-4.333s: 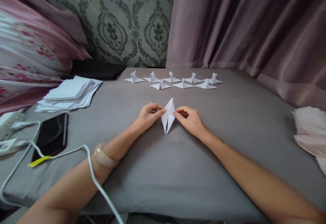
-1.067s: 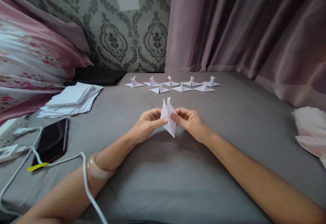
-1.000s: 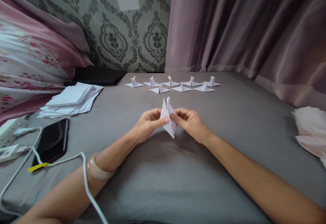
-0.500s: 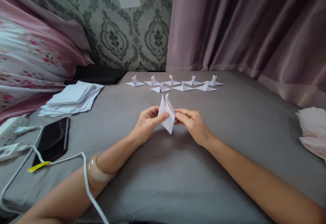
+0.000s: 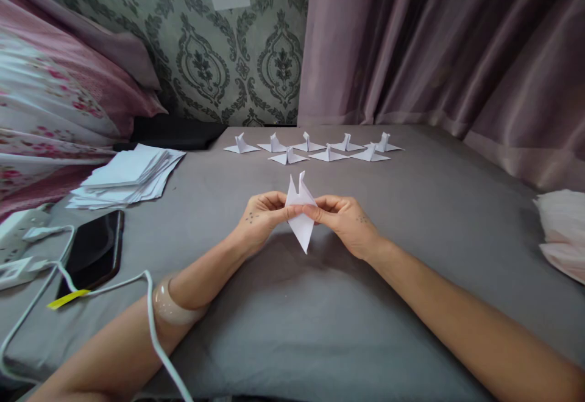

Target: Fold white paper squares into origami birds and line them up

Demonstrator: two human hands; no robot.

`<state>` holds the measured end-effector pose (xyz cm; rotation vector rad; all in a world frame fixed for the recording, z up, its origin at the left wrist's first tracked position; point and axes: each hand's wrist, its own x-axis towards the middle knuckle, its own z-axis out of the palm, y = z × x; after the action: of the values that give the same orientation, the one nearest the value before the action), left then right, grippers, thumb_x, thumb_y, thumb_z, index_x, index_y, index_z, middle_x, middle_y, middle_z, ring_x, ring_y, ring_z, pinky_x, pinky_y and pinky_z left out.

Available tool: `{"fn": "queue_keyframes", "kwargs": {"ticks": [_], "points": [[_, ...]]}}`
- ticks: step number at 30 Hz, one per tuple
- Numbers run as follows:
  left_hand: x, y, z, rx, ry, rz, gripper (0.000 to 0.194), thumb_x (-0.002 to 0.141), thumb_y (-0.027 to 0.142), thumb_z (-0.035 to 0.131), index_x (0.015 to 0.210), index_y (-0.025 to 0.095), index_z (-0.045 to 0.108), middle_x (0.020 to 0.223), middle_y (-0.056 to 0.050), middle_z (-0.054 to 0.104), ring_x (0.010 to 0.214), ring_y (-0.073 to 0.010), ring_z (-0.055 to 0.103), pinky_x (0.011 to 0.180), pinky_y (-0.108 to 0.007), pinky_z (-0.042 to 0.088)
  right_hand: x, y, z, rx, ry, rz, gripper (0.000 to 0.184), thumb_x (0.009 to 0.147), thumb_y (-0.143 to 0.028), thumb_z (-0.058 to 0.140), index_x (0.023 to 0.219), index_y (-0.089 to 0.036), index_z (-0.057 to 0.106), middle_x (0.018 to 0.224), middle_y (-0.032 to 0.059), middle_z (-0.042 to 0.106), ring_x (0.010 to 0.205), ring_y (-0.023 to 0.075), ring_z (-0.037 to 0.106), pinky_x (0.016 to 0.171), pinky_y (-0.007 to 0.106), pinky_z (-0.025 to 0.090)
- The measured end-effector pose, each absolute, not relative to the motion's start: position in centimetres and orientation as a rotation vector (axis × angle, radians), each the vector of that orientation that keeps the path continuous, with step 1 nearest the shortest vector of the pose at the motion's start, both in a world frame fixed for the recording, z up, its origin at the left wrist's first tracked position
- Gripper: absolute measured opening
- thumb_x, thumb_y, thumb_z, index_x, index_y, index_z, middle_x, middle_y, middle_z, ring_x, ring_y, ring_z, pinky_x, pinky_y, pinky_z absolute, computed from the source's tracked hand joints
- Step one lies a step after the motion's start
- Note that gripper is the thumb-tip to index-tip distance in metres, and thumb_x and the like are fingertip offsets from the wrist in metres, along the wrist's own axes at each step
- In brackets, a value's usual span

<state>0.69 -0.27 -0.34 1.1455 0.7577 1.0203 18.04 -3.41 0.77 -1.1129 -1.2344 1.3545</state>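
Note:
A folded white paper crane (image 5: 302, 228) is held above the grey cloth, two narrow points up and a wide flap hanging down toward me. My left hand (image 5: 262, 219) pinches its left side, thumb lying across the front face. On the opposite side my right hand (image 5: 342, 219) grips it too, and the two thumb tips meet at the middle of the paper. Fingers behind the paper are partly hidden. Beyond the hands, several finished-looking paper cranes (image 5: 308, 143) stand in two rows with wings spread.
A stack of white paper sheets (image 5: 128, 173) lies at the left. Nearer are a black phone (image 5: 94, 250), a white power strip (image 5: 18, 237) and a white cable (image 5: 153, 317) crossing over my left forearm. A pale bundle (image 5: 562, 225) sits at the right edge.
My right thumb has moved from the paper's right edge onto its front face, against the left thumb. The crane has turned slightly and its lower flap hangs a little lower.

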Motion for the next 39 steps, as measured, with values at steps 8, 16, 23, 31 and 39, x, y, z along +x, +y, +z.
{"fn": "queue_keyframes", "kwargs": {"ticks": [8, 16, 23, 31, 39], "points": [[0.6, 0.3, -0.3, 0.938, 0.715, 0.834, 0.058, 0.077, 0.065, 0.062, 0.082, 0.009, 0.073, 0.078, -0.012, 0.072, 0.074, -0.0188, 0.067, 0.069, -0.030, 0.053, 18.6, -2.3, -0.3, -1.083, -0.828, 1.572, 0.025, 0.056, -0.036, 0.087, 0.066, -0.018, 0.072, 0.072, 0.0035, 0.073, 0.069, 0.0153, 0.066, 0.076, 0.033, 0.053], [0.5, 0.2, -0.8, 1.046, 0.877, 0.884, 0.026, 0.062, 0.029, 0.085, 0.068, 0.011, 0.068, 0.058, -0.001, 0.063, 0.052, -0.0075, 0.054, 0.059, -0.024, 0.046, 18.7, -2.2, -1.1, -1.135, -0.913, 1.534, 0.028, 0.060, -0.041, 0.085, 0.070, -0.018, 0.073, 0.076, 0.0047, 0.073, 0.072, 0.0163, 0.065, 0.079, 0.035, 0.051], [0.6, 0.1, -0.6, 1.042, 0.796, 0.885, 0.029, 0.068, 0.031, 0.082, 0.089, 0.013, 0.071, 0.086, -0.006, 0.072, 0.076, -0.0156, 0.066, 0.074, -0.029, 0.050, 18.4, -2.5, -1.2, -1.157, -0.993, 1.514, 0.032, 0.059, -0.046, 0.085, 0.072, -0.018, 0.075, 0.075, 0.0044, 0.072, 0.072, 0.0159, 0.063, 0.075, 0.033, 0.049], [1.0, -0.3, -0.2, 1.032, 0.834, 1.003, 0.023, 0.069, 0.033, 0.081, 0.077, 0.013, 0.073, 0.075, -0.004, 0.070, 0.067, -0.0129, 0.061, 0.069, -0.026, 0.047, 17.6, -3.2, 0.7, -1.239, -1.226, 1.295, 0.034, 0.066, -0.045, 0.079, 0.084, -0.019, 0.071, 0.084, 0.0037, 0.070, 0.074, 0.0151, 0.062, 0.072, 0.030, 0.047], [1.1, -1.2, -0.4, 1.486, 0.881, 1.200, 0.017, 0.076, 0.032, 0.075, 0.087, 0.019, 0.075, 0.077, -0.001, 0.062, 0.072, -0.0121, 0.053, 0.067, -0.025, 0.041, 17.7, -3.8, 3.2, -1.188, -1.428, 0.846, 0.018, 0.076, -0.036, 0.071, 0.082, -0.020, 0.066, 0.080, 0.0021, 0.069, 0.072, 0.0145, 0.061, 0.066, 0.029, 0.047]]}}
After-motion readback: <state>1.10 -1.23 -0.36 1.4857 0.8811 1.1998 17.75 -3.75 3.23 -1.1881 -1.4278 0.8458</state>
